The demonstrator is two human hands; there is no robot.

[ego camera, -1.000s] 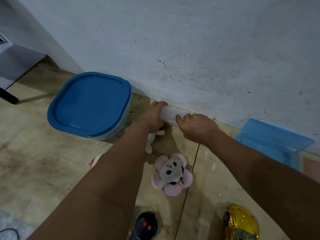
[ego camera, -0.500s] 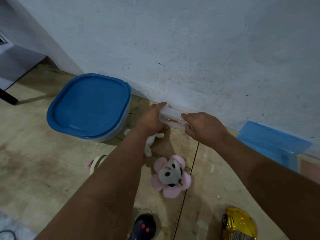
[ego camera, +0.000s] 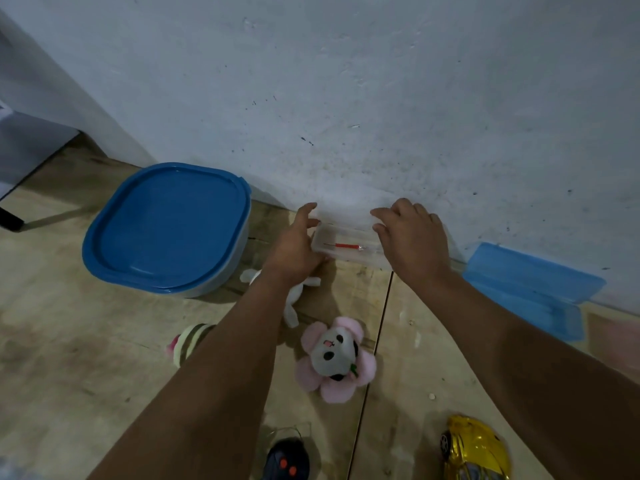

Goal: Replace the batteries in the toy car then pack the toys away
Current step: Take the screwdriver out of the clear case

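A small clear plastic box [ego camera: 349, 255] lies open on the floor against the wall, with a red-handled screwdriver [ego camera: 346, 245] inside. My left hand [ego camera: 294, 247] rests at the box's left end, thumb and fingers spread. My right hand [ego camera: 412, 237] hovers over its right end, fingers apart, holding nothing. The gold toy car [ego camera: 476, 452] sits at the bottom right, and a black remote control [ego camera: 287, 460] with red buttons at the bottom centre. A pink flower panda plush [ego camera: 336, 358] lies between my forearms.
A large tub with a blue lid [ego camera: 166, 226] stands left of the box. An open blue plastic case [ego camera: 533, 289] leans at the wall on the right. A white plush [ego camera: 294, 299] and a striped soft toy [ego camera: 188, 341] lie partly under my left arm.
Both hands were closed on the clear box, lifted near the wall. Now it lies open on the floor, its lid off, and both hands have spread open.
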